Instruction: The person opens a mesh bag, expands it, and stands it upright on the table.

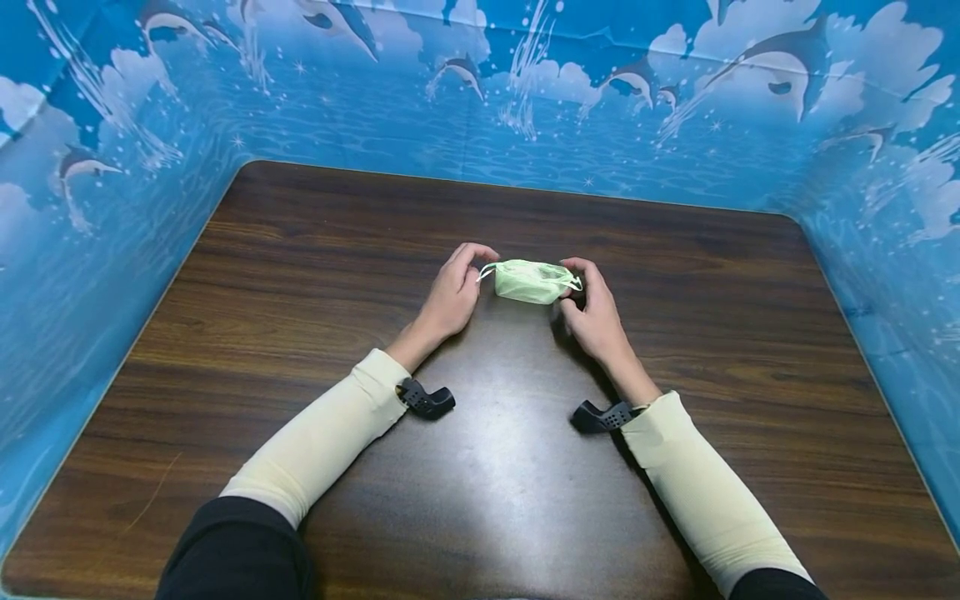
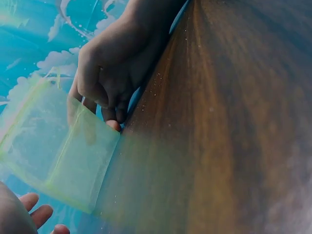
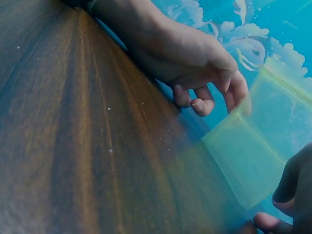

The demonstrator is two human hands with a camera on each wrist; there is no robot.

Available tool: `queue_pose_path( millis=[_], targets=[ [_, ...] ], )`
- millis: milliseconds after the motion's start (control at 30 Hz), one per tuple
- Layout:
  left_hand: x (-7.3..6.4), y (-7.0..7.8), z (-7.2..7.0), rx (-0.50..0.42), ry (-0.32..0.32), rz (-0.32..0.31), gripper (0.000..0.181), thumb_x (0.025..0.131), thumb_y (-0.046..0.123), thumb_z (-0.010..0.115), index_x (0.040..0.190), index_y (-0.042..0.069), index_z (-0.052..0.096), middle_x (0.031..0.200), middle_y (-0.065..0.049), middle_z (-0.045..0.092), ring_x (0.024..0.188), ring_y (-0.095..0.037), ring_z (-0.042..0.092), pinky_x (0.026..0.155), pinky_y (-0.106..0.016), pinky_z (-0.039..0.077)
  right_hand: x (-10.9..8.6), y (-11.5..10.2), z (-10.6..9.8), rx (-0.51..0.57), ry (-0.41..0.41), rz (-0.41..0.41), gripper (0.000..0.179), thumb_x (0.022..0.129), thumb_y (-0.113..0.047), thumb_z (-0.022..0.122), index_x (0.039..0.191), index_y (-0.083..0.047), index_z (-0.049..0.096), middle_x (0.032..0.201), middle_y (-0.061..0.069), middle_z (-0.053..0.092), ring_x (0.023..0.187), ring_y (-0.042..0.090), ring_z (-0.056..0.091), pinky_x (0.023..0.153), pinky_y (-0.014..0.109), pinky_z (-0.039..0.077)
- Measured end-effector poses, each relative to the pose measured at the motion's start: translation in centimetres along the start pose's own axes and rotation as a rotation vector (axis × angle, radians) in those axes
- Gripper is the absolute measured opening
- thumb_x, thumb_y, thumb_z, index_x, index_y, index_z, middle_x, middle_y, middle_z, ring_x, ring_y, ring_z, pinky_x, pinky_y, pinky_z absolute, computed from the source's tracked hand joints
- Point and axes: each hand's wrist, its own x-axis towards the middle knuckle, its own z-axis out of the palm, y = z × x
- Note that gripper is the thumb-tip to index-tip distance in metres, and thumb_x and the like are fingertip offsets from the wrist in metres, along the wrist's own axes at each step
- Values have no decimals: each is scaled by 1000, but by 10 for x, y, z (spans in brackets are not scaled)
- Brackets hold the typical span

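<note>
A pale green, see-through mesh drawstring pouch (image 1: 531,282) stretches between the two hands, with a loop of its cord at each end. The left hand (image 1: 452,292) holds the pouch's left end with curved fingers. At the opposite end, the right hand (image 1: 592,308) pinches the pouch near the other cord loop. In the left wrist view the right hand (image 2: 117,63) has some fingertips behind the sheer mesh (image 2: 73,146). The right wrist view has the left hand (image 3: 195,58) at the pouch's (image 3: 253,156) far edge. Its contents, if any, cannot be made out.
A dark wood-grain table (image 1: 495,467) with rounded far corners lies beneath the hands. Blue dolphin-print fabric (image 1: 465,125) surrounds it at the back and sides. Both forearms wear cream sleeves (image 1: 322,433), with a black wrist camera (image 1: 427,400) on the left one's inner side.
</note>
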Motion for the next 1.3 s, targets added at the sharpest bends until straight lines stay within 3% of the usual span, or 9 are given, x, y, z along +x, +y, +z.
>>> queue_pose_path(
  millis=[167, 267, 367, 500, 600, 867, 1033, 1167, 1300],
  targets=[
    [-1, -1, -1, 13, -48, -10, 40, 100, -2, 36, 128, 7, 62, 130, -11, 63, 88, -25, 55, 84, -35, 44, 0, 1, 0, -39, -51, -74, 57, 87, 2, 60, 142, -12, 55, 136, 12, 57, 86, 12, 57, 73, 22, 49],
    [-2, -1, -2, 12, -71, -20, 40, 101, 1, 35, 128, 10, 62, 131, -9, 63, 88, -23, 56, 83, -35, 45, 1, 3, 2, -17, -76, -162, 48, 86, 9, 63, 131, -8, 64, 133, 15, 59, 99, 22, 60, 80, 24, 50],
    [-1, 0, -1, 9, -73, -29, 40, 101, 2, 34, 127, 11, 63, 131, -8, 63, 95, -21, 56, 88, -36, 45, 1, 4, 4, 4, -25, -230, 30, 91, 10, 65, 118, -2, 71, 129, 17, 66, 111, 25, 60, 95, 24, 44],
    [-1, 0, -1, -11, -65, -38, 40, 101, 2, 35, 128, 8, 63, 128, -10, 64, 87, -22, 55, 84, -35, 44, 0, -1, 6, 48, 110, -178, 10, 99, -1, 66, 106, 5, 71, 102, 14, 65, 89, 13, 58, 81, 17, 43],
    [-1, -1, -3, -11, -97, -51, 38, 101, 4, 39, 131, 8, 61, 129, -9, 63, 78, -20, 53, 76, -33, 43, -1, -14, 5, 96, 181, -111, 16, 102, -5, 63, 102, 10, 68, 89, 8, 55, 74, 4, 49, 68, 15, 39],
    [0, 1, -5, 131, -243, -39, 38, 101, 26, 62, 138, 16, 58, 104, -3, 57, 81, -15, 55, 69, -32, 45, -5, -39, 1, 71, 125, -93, 17, 104, -5, 60, 99, 11, 63, 95, 3, 51, 82, 10, 48, 73, 18, 40],
    [1, 4, -8, 196, -305, -65, 52, 103, 44, 62, 147, 18, 54, 104, -1, 63, 83, -15, 57, 70, -32, 45, 0, -29, 5, 94, 143, -104, 23, 105, -4, 57, 90, 14, 59, 94, 5, 50, 85, 9, 47, 76, 18, 37],
    [3, 6, -12, -17, -386, -116, 51, 112, 42, 38, 152, 12, 47, 108, -10, 74, 79, -16, 58, 72, -28, 43, 4, -12, 8, 235, 223, -91, 20, 105, -1, 56, 104, 17, 64, 89, 1, 53, 77, 14, 52, 70, 18, 44],
    [6, 9, -8, -393, -415, -236, 44, 115, 31, 32, 144, 6, 54, 117, -16, 76, 73, -15, 56, 63, -24, 39, 2, -6, 7, 243, 264, -200, 18, 105, 0, 57, 109, 14, 67, 96, -7, 57, 82, 11, 55, 73, 17, 47]
  ],
)
